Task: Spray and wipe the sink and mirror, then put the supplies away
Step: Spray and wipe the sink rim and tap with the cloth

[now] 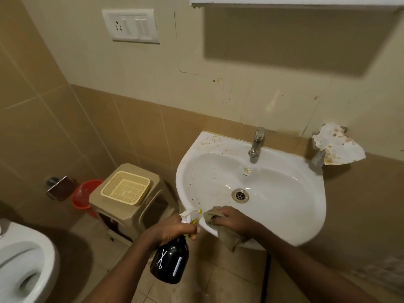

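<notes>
A white wall sink (306,206) with brown stains near its back rim and dark specks in the bowl fills the right middle. My left hand (172,229) grips the neck of a black spray bottle (169,262) with a white and yellow head, just left of the sink's front rim. My right hand (231,219) presses a tan cloth (227,236) onto the front rim, and part of the cloth hangs over the edge. Only the bottom edge of the mirror cabinet (284,0) shows at the top.
A chrome tap (256,143) stands at the sink's back. A beige stool (131,206) bearing a yellow basket (125,188) stands left of the sink, with a red bucket (84,196) behind. A toilet (24,263) is at lower left. A broken stained shelf (337,147) juts out right.
</notes>
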